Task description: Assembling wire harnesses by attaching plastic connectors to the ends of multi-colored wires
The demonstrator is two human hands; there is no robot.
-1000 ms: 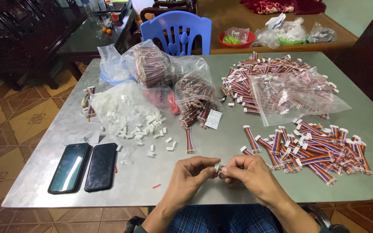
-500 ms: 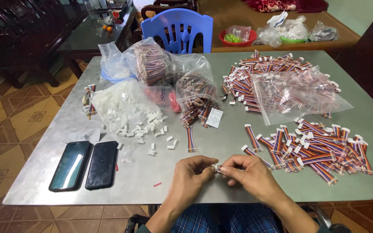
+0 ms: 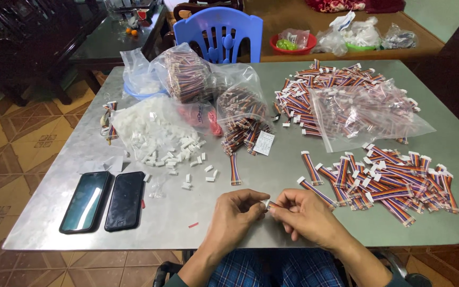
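My left hand [image 3: 236,213] pinches a small white plastic connector [image 3: 265,203] at the near edge of the grey metal table [image 3: 272,170]. My right hand [image 3: 305,213] meets it fingertip to fingertip, holding the end of a short multicoloured ribbon cable whose tip shows between the fingers. A pile of finished striped cables with white ends [image 3: 383,178] lies just right of my hands. Loose white connectors [image 3: 179,157] spill from a clear bag [image 3: 152,130] to the left.
Two dark phones [image 3: 104,201] lie at the near left. Clear bags of cables [image 3: 240,114] stand mid-table, another bag and cable heap [image 3: 357,106] at far right. A blue plastic chair [image 3: 224,32] and a wooden table with bowls sit behind.
Both hands have stayed together at the table's near edge with only slight finger movement; the view shifted a little.
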